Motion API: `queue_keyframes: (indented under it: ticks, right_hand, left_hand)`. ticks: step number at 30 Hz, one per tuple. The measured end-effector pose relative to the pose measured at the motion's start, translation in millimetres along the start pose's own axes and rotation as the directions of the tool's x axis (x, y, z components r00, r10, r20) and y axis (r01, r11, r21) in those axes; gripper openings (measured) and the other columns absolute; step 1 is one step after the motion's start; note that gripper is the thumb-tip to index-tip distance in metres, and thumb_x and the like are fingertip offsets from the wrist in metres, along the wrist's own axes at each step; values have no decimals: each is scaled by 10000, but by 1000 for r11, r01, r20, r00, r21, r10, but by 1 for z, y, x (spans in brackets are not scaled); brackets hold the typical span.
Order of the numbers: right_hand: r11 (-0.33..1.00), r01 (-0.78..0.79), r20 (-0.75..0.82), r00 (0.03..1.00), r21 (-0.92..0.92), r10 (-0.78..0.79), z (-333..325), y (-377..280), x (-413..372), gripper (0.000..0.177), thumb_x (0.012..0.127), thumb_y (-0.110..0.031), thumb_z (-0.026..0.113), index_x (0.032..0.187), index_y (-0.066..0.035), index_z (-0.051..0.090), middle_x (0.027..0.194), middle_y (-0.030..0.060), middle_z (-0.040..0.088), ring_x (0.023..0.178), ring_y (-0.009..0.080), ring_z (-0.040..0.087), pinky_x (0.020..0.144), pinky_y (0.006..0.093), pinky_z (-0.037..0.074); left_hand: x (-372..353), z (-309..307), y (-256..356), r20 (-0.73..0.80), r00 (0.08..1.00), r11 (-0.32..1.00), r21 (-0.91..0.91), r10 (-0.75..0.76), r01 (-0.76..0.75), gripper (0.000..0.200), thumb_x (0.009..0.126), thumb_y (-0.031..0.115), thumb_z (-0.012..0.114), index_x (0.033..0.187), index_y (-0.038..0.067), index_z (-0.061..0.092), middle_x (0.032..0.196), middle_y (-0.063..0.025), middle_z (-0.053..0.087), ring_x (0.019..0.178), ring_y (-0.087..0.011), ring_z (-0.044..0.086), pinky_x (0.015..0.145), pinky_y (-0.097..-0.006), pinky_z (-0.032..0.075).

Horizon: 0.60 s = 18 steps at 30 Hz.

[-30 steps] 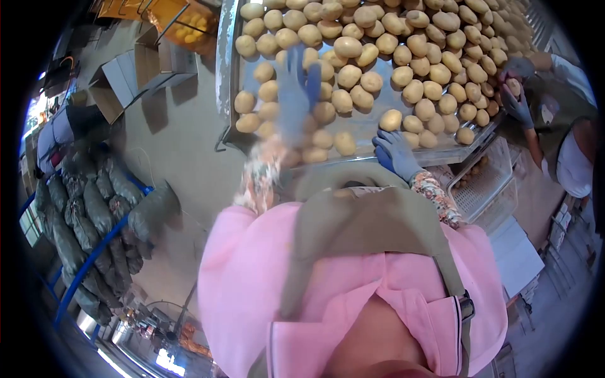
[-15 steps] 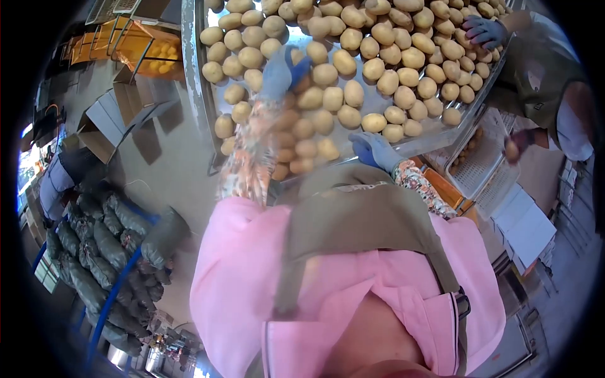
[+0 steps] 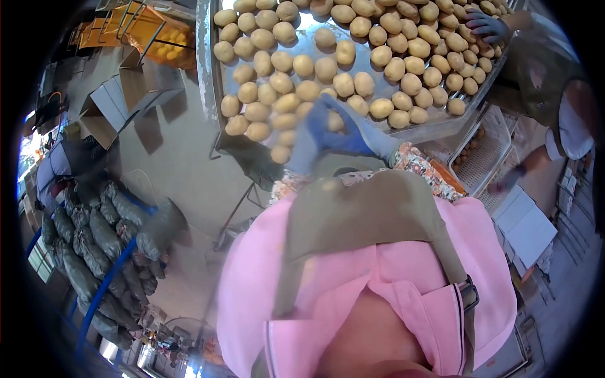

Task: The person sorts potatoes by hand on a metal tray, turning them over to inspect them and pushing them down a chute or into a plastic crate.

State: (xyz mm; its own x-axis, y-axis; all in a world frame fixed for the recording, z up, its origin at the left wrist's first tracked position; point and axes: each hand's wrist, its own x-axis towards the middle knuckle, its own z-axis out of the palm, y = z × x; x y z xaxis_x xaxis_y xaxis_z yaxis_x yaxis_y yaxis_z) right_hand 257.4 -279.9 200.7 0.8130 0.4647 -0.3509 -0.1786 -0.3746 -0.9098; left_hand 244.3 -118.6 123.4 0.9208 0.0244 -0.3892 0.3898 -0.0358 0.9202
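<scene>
Many potatoes lie spread over a metal-topped sorting table. Both of my hands wear blue-grey gloves and have come close together at the table's near edge. My left hand is smeared by motion, its fingers pointing toward the other hand, beside the nearest potatoes. My right hand has thumb and fingers spread apart, reaching left around a single potato. That potato shows in the gap between the two hands; whether either one grips it I cannot tell.
At the table's right side a co-worker's gloved hand rests on potatoes; their other hand is low beside a white crate. On the left are an open cardboard box, an orange mesh bag and stacked dark sacks.
My left hand has come from far up the table back toward my body, and potatoes there have shifted nearer. My right hand has moved slightly left, spreading around a potato. The co-worker's lower hand dropped.
</scene>
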Motion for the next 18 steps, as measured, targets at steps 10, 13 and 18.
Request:
queue_keyframes:
  ticks: [10,13,18]
  right_hand:
    - [764,-6,-234,950,645,205,-30,-14,-56,576,878,-135,645,1386,-55,387,1231,81,538,1058,145,547,911,277,479]
    - [779,98,-317,939,620,133,-25,-18,-67,640,872,-104,643,1423,-67,319,1323,90,482,1156,161,523,956,296,453]
    - [527,297,-382,923,796,56,-16,4,-81,759,822,-118,706,1448,-118,278,1399,121,409,1212,288,518,1041,408,423]
  left_hand:
    - [104,52,81,326,862,445,753,388,-485,448,898,393,509,1306,208,515,1351,-241,479,1154,-421,532,927,-465,454]
    - [142,64,66,439,833,138,852,336,-505,478,854,411,570,1287,216,517,1448,-221,360,1216,-435,474,955,-489,440]
    - [148,68,83,476,879,195,862,5,-468,458,807,401,638,1224,226,562,1320,-225,463,1176,-381,513,941,-465,445]
